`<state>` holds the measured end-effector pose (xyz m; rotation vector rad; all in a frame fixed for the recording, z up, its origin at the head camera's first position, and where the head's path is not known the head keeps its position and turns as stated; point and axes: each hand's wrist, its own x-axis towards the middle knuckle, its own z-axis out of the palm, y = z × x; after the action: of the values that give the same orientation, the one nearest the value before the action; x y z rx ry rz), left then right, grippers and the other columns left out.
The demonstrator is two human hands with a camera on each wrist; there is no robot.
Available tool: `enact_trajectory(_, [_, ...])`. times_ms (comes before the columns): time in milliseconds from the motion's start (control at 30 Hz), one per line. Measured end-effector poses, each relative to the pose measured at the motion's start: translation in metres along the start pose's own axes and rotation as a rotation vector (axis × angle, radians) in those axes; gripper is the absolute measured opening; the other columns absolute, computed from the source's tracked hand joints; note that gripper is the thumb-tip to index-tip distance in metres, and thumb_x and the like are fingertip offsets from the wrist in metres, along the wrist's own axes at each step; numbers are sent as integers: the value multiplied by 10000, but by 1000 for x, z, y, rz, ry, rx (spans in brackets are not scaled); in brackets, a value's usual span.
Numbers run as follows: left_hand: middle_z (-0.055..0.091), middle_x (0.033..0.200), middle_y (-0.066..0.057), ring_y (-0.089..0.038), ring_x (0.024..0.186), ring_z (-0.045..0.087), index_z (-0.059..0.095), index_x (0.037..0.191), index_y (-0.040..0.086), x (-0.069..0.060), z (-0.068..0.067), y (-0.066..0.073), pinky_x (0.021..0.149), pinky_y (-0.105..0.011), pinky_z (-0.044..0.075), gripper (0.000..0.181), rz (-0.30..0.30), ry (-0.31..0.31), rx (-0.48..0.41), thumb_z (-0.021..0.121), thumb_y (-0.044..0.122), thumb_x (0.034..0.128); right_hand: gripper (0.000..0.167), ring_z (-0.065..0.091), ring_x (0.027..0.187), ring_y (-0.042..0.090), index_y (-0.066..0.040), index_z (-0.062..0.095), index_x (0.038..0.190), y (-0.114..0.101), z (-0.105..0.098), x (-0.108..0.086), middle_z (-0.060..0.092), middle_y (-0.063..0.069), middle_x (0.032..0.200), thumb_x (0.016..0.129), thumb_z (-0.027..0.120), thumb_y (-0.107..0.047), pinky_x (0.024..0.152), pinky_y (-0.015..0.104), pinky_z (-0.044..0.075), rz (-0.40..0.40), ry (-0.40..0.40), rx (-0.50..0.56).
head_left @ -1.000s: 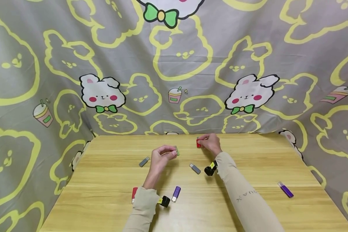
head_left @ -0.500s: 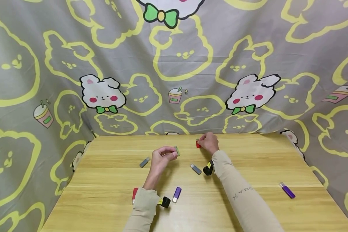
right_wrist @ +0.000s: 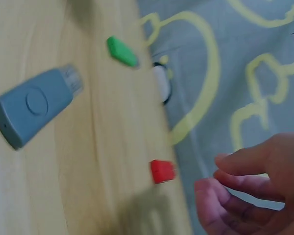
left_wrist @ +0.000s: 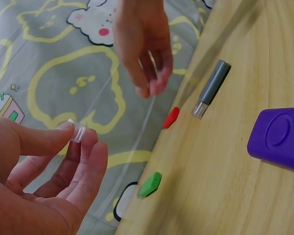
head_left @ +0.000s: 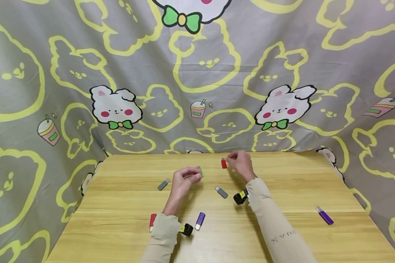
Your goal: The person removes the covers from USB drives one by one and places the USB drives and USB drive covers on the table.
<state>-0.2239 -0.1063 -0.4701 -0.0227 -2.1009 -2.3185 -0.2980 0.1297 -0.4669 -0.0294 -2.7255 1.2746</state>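
Observation:
My left hand (head_left: 184,179) pinches a small clear plastic cap (left_wrist: 78,132) between thumb and fingertips. A green USB stick (left_wrist: 150,184) lies on the table just beyond those fingers in the head view. My right hand (head_left: 241,162) hovers right of a red USB stick (head_left: 224,163) that lies near the table's back edge. In the right wrist view, the right fingers (right_wrist: 252,166) are loosely bent, apart from the stick, with nothing visible between them. A grey USB stick (head_left: 221,191) lies between my forearms.
Another grey stick (head_left: 163,184) lies left of my left hand. A purple stick (head_left: 200,221) and a partly hidden red stick (head_left: 153,220) lie near my left wrist. A second purple stick (head_left: 324,215) is at the far right. A patterned cloth (head_left: 214,80) hangs behind the table.
My right hand has let go of the red USB stick and drawn slightly right of it; the stick stays on the table. My left hand has hardly moved.

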Motion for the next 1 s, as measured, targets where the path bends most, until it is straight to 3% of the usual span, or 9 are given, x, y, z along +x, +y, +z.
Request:
enact_trajectory(133, [717, 1038, -255, -217, 827, 729, 714, 1044, -148, 0, 1, -1, 778, -293, 617, 160, 0, -6, 13, 722, -101, 892, 118, 707, 844, 305, 18, 762, 949, -3, -9, -14, 746, 139, 904, 897, 758, -87, 757, 412, 562, -87, 2, 16])
enact_trajectory(233, [719, 1041, -256, -216, 826, 729, 719, 1046, -148, 2, 2, -3, 776, -287, 616, 161, 2, -9, 20, 724, -101, 892, 146, 727, 862, 327, 31, 755, 996, -6, -16, -27, 742, 142, 921, 906, 757, -84, 771, 426, 583, -105, -4, 39])
enact_trajectory(700, [721, 1086, -256, -273, 906, 734, 744, 1059, -118, 5, 8, -7, 799, -286, 611, 156, 16, -32, 115, 715, -89, 908, 197, 738, 866, 316, 15, 727, 1094, -4, -30, -67, 738, 134, 939, 904, 760, -24, 778, 431, 609, -79, 16, 129])
enact_trajectory(833, [734, 1054, -239, -312, 913, 732, 762, 1051, -87, 14, 17, -1, 816, -345, 617, 136, 24, -54, 170, 702, -67, 931, 208, 734, 876, 321, 24, 722, 1105, 0, -35, -72, 736, 145, 952, 905, 760, -19, 784, 426, 607, -54, 21, 144])
enact_trajectory(1000, [751, 941, -205, -351, 873, 726, 779, 1030, -57, 34, 30, 4, 810, -444, 619, 121, 57, -93, 298, 688, -39, 952, 230, 734, 912, 342, 20, 713, 1146, 7, -45, -75, 735, 162, 991, 926, 743, -42, 796, 432, 603, -19, 29, 135])
